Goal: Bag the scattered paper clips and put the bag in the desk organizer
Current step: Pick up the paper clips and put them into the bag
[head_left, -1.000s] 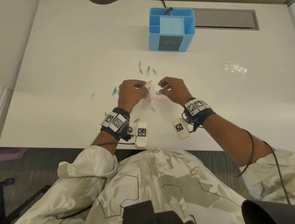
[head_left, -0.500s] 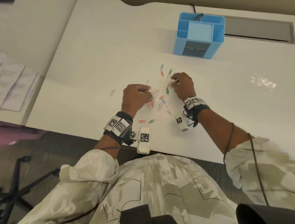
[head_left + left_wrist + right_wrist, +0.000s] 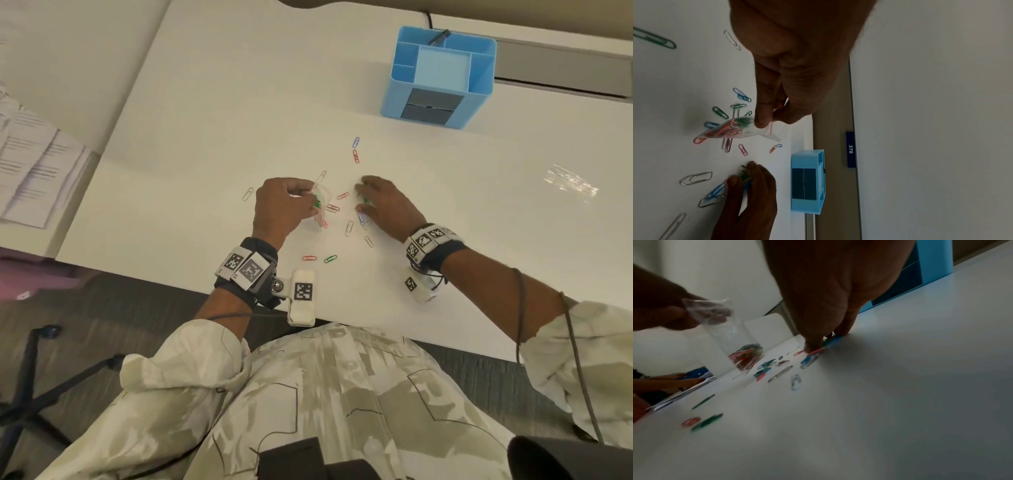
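Note:
My left hand (image 3: 305, 198) pinches the top of a small clear zip bag (image 3: 320, 205) that hangs to the desk with red, green and silver clips inside (image 3: 731, 129). To its right, my right hand (image 3: 361, 198) is down on the white desk, thumb and fingers pinching a few green and blue paper clips (image 3: 745, 176). Loose paper clips (image 3: 348, 228) lie scattered between and around both hands, with a blue one (image 3: 356, 141) and a red one (image 3: 356, 156) further back. The blue desk organizer (image 3: 442, 75) stands at the far right, apart from both hands.
A second clear plastic bag (image 3: 570, 183) lies on the desk at the right. Printed papers (image 3: 30, 164) lie on a neighbouring surface at the left. A grey cable slot (image 3: 561, 75) runs behind the organizer. The desk's near edge is just behind my wrists.
My right hand left the bag, reached out to the far clips, and now sits nearer with green and blue clips gathered under its fingers. The left hand keeps holding the bag.

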A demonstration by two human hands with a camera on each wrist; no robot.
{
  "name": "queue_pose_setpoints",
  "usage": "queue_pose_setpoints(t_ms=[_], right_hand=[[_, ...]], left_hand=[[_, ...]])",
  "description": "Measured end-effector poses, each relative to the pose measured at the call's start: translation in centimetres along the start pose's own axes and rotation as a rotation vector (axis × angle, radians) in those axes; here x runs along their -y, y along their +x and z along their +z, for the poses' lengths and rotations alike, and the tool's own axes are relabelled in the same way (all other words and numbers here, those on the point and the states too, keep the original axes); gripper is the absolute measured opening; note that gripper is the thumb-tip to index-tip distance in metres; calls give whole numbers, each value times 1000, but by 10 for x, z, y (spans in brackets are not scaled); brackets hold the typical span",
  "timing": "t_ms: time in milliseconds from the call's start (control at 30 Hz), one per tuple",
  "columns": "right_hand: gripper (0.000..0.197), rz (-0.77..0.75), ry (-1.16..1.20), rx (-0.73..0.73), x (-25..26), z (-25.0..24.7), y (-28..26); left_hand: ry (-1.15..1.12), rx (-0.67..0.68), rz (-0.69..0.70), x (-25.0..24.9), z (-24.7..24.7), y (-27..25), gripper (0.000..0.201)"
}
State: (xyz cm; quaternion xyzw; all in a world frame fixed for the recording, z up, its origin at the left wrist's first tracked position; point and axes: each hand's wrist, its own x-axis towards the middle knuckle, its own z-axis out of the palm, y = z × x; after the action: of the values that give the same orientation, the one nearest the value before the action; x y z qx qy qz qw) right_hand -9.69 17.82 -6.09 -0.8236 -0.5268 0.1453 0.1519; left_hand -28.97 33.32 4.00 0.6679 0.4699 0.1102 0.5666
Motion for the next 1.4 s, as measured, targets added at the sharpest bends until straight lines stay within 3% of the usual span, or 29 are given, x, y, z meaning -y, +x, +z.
queue_pose_setpoints(t_ms=[167,300,467,533,600,700,833,967,1167,1400], right_hand=[[22,-80,-116,-116,-4,-3,-18],[19,42,-26,-124,0,-13,-16],[14,418,404,-165,2,-38,-12],[12,558,762,-138,4,-50,-12],[12,601,1086,-124,9,-65,-14],[13,559,1227,-78,17,-86,-16],[19,481,1221,-37,31,-110,-21],[20,433,1037,-6,45,-118,-25],[13,466,800,-50,52,-110,-23],[24,508,803,-78,52,-115,-26]], left_hand=[[19,33,12,-5,7,4,27],[34,54,20,-11,14,3,28],[32,71,18,-15,22,4,26],[26,81,21,-17,26,4,25],[27,91,28,-19,31,4,24],[35,111,28,-22,39,3,25],[47,133,36,-27,50,3,26],[66,154,48,-32,63,1,29],[72,175,61,-34,76,-1,28],[98,190,78,-32,83,-2,31]])
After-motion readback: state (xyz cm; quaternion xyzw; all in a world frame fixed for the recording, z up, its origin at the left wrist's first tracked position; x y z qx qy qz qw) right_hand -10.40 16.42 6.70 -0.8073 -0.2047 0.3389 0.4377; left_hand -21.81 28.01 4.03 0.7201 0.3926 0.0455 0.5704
